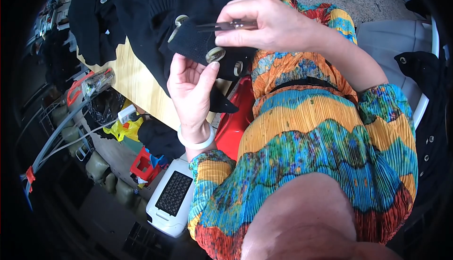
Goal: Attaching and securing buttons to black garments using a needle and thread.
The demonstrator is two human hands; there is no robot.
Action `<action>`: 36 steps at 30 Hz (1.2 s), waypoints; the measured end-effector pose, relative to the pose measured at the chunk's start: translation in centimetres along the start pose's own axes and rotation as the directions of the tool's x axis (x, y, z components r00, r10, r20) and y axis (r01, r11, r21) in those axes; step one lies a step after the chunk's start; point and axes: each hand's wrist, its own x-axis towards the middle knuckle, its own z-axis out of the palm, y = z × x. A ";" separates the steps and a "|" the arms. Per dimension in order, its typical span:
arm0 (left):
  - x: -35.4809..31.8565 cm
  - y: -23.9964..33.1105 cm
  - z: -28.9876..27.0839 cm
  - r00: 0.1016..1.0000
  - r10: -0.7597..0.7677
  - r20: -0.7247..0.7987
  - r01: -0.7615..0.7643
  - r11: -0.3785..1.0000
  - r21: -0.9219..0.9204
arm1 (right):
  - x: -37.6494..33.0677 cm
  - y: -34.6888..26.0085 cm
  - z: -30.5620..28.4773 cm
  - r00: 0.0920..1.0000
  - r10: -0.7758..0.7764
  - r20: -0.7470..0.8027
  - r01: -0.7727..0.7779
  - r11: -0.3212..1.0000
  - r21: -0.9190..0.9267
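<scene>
A black knitted cardigan (155,5) with large buttons spreads over the wooden table and hangs past its edge toward me. My left hand (191,83), with a white bangle at the wrist, pinches the garment's edge beside a brown-and-cream button (215,54). In my right hand (269,24) are small dark thread snips (231,25), held level above the knit, their blades pointing left. The tips lie over the black cloth just above that button; whether they touch it I cannot tell. Another button (238,68) sits to the right, lower on the same edge.
The light wooden table (137,80) has a clear plastic container (98,83) at its left edge. Below stand a red basket (145,165) and a white appliance with a black grille (172,196). A red stool (238,118) is near my lap. Dark garments hang over a grey seat (391,42) at right.
</scene>
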 end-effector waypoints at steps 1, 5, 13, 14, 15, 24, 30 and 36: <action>0.0 -0.1 0.3 1.000 0.028 -0.007 -0.028 0.998 0.052 | 0.0 -0.2 0.2 1.000 0.000 0.000 0.000 1.000 0.001; 0.1 -0.9 0.6 0.996 0.094 -0.006 -0.082 0.903 0.422 | 0.2 0.1 1.5 0.988 -0.093 -0.120 0.054 0.954 -0.296; 0.7 -0.8 1.4 0.995 0.033 -0.098 -0.013 0.979 0.202 | 0.1 1.0 2.0 0.960 -0.168 -0.224 0.135 0.978 -0.157; 0.6 -0.7 1.6 0.992 -0.001 -0.125 0.005 0.999 0.035 | 0.2 1.2 2.1 0.960 -0.169 -0.223 0.136 0.978 -0.156; 0.6 -0.9 1.7 0.988 0.014 -0.154 -0.013 1.000 0.002 | 0.3 1.5 2.3 0.960 -0.123 -0.250 0.119 0.992 -0.029; 0.7 -1.5 1.4 0.981 0.084 -0.172 -0.072 0.994 0.079 | 0.2 1.2 1.6 0.931 -0.207 -0.302 0.154 0.970 -0.189; 1.2 -2.9 1.0 0.948 0.302 -0.098 -0.240 0.884 0.402 | 0.1 1.0 2.0 0.985 0.119 -0.124 -0.099 0.983 0.154; 1.7 -3.3 0.8 0.913 0.403 -0.065 -0.279 0.731 0.623 | 0.7 0.7 2.4 0.988 0.013 -0.154 -0.011 1.000 0.015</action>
